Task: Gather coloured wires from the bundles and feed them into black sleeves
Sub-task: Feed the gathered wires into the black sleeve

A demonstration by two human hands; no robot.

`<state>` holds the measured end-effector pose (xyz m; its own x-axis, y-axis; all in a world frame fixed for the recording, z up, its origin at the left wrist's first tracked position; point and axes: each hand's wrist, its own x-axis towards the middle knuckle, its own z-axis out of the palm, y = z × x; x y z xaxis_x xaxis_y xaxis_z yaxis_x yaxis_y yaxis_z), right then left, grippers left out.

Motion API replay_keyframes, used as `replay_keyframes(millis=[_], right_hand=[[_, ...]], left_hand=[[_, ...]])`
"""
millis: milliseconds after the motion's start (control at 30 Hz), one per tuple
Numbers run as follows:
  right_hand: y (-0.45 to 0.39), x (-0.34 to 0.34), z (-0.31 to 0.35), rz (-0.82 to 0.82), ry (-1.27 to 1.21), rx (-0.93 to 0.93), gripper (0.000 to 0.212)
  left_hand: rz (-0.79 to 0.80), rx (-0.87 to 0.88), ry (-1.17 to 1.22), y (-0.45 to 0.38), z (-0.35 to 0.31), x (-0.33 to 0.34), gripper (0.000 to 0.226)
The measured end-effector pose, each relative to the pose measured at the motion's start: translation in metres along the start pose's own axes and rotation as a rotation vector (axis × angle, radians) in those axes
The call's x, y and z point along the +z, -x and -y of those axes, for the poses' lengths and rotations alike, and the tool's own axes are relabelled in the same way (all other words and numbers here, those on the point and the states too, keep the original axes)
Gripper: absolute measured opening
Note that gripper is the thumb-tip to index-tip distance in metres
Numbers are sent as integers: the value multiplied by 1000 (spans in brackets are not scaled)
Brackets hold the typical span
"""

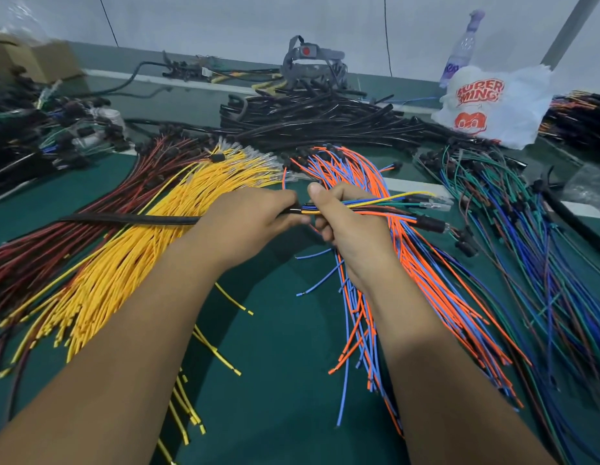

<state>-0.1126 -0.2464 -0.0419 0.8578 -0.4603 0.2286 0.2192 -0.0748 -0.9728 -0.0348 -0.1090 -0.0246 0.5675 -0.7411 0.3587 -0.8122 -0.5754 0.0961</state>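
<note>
Bare forearms, apparently unsleeved hands

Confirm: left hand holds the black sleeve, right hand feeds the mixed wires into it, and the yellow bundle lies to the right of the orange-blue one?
Wrong on the last point. In the head view the yellow bundle lies left of the orange-blue bundle. The rest holds: left hand on the black sleeve, right hand on the mixed wires.

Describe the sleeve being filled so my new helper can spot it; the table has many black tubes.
Start at the green table and find the two hands meeting mid-table. The sleeve sticks out leftward from the left hand, lying across the yellow wires. Unlike the piled tubes behind, it is single, with mixed wires entering its end from the right hand.
</note>
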Motion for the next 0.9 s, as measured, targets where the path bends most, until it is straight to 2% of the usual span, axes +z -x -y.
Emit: replay_keyframes(millis=[100, 233, 300, 433, 567, 700, 900], right_hand=[[1, -2, -1, 32, -4, -6, 37], [2, -5, 1, 34, -122, 6, 40], [2, -7, 3, 31, -177, 17, 36], [2, -9, 5, 79, -215, 35, 32], [1, -9, 5, 99, -194, 35, 37], [-1, -3, 3, 24, -50, 38, 42], [1, 5, 4, 48, -74, 2, 32]], left_hand=[[24, -33, 107, -1, 2, -4, 40], [107, -45, 755, -1, 3, -13, 6], [63, -77, 872, 1, 3, -13, 7], [-46, -157, 835, 0, 1, -8, 8], [-25, -170, 811, 0, -2, -8, 9], [-14, -130, 792, 0, -9, -9, 9], [-1, 14, 769, -2, -27, -6, 12]])
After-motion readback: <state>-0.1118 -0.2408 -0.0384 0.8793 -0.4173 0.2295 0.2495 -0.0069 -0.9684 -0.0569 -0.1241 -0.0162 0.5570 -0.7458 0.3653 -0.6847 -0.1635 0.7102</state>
